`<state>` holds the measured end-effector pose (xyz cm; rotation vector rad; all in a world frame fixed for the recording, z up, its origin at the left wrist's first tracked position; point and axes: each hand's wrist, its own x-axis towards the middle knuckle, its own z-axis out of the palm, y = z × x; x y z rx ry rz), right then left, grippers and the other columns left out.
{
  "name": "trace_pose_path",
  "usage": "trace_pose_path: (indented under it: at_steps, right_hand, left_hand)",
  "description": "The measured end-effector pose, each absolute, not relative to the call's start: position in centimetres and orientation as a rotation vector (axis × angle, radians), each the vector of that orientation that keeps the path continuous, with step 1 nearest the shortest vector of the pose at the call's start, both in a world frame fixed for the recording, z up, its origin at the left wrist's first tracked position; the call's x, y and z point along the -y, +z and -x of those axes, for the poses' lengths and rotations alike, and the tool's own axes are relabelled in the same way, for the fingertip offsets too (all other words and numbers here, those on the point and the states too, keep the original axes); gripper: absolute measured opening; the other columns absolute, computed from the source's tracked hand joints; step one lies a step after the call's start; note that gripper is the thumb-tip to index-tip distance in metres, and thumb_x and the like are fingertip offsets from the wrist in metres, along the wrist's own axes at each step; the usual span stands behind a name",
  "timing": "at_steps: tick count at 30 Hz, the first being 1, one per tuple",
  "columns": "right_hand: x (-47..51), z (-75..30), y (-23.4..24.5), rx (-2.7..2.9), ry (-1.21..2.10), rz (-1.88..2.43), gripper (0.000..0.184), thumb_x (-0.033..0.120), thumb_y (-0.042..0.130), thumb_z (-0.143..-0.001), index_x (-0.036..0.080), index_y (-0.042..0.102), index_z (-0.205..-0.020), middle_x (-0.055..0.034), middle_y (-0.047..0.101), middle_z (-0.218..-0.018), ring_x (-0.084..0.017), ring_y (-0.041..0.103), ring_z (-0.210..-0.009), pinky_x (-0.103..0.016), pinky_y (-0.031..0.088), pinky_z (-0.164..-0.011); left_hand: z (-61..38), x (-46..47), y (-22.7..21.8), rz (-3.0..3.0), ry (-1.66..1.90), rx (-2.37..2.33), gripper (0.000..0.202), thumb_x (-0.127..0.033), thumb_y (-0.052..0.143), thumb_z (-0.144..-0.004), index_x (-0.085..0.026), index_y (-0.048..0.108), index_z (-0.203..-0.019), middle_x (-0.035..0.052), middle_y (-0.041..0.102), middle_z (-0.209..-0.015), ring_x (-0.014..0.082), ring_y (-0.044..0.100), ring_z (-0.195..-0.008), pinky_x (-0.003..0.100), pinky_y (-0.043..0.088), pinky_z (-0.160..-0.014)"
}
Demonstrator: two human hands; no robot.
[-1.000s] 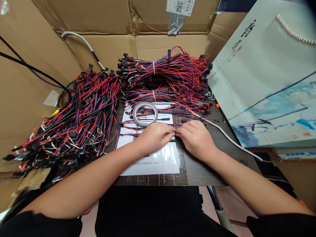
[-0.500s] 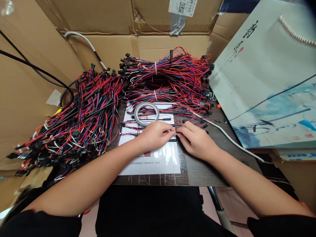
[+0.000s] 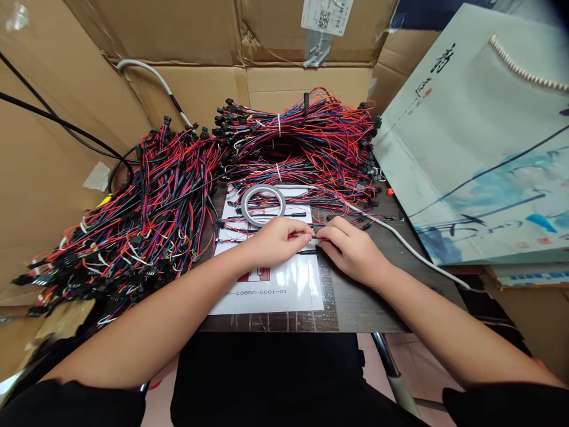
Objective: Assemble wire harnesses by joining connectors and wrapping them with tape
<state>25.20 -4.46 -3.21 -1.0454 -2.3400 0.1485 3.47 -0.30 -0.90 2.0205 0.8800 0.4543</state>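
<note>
Thin wire pinched narrowly by the fingertips of left hand and right hand, over the right edge of the sheet. Tape roll laid just beyond left hand; bundles stacked behind, heap piled to the left.

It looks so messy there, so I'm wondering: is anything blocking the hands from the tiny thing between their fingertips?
Nothing visible is: the left hand and right hand both meet at the thin dark strand. The tape roll lies beyond the left hand, not between.
</note>
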Motion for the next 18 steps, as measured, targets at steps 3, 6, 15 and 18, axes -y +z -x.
trace_pose_path:
  at_steps: [3,6,15,18]
  right_hand:
    - [4.35,-25.35,-3.04,2.322,0.252,0.984,0.015,0.015,0.05,-0.096,0.02,0.056,-0.108,-0.0062,0.057,-0.095,-0.017,0.058,-0.083,-0.03,0.05,-0.074]
    - [4.29,-25.43,-2.96,2.32,0.307,0.956,0.014,0.016,0.051,-0.095,0.021,0.057,-0.106,-0.0058,0.057,-0.094,-0.016,0.058,-0.083,-0.03,0.05,-0.074]
    - [4.22,-25.49,-3.15,2.23,0.384,0.882,0.011,0.015,0.056,-0.093,0.021,0.064,-0.097,-0.0043,0.059,-0.088,-0.015,0.057,-0.079,-0.03,0.05,-0.072]
    - [4.24,-25.4,-3.06,2.21,0.409,0.877,0.011,0.015,0.055,-0.092,0.021,0.064,-0.095,-0.0047,0.06,-0.089,-0.016,0.058,-0.08,-0.031,0.05,-0.072]
  left_hand:
    - [-3.31,0.23,-0.89,-1.97,0.45,-0.885,0.025,-0.028,0.05,-0.089,-0.015,0.072,-0.092,-0.0026,0.052,-0.065,0.0085,0.043,-0.061,0.02,0.033,-0.056]
    - [-3.22,0.16,-1.01,-1.931,0.445,-0.858,0.026,-0.028,0.05,-0.09,-0.015,0.071,-0.095,-0.0019,0.055,-0.067,0.0086,0.046,-0.062,0.021,0.037,-0.059]
    - [-3.17,0.15,-1.09,-1.934,0.42,-0.842,0.028,-0.029,0.049,-0.091,-0.014,0.072,-0.096,-0.0017,0.055,-0.066,0.0078,0.043,-0.06,0.021,0.034,-0.055]
    - [-3.16,0.16,-1.21,-1.947,0.441,-0.843,0.028,-0.029,0.049,-0.091,-0.015,0.072,-0.097,-0.0009,0.057,-0.068,0.0086,0.047,-0.062,0.021,0.039,-0.058]
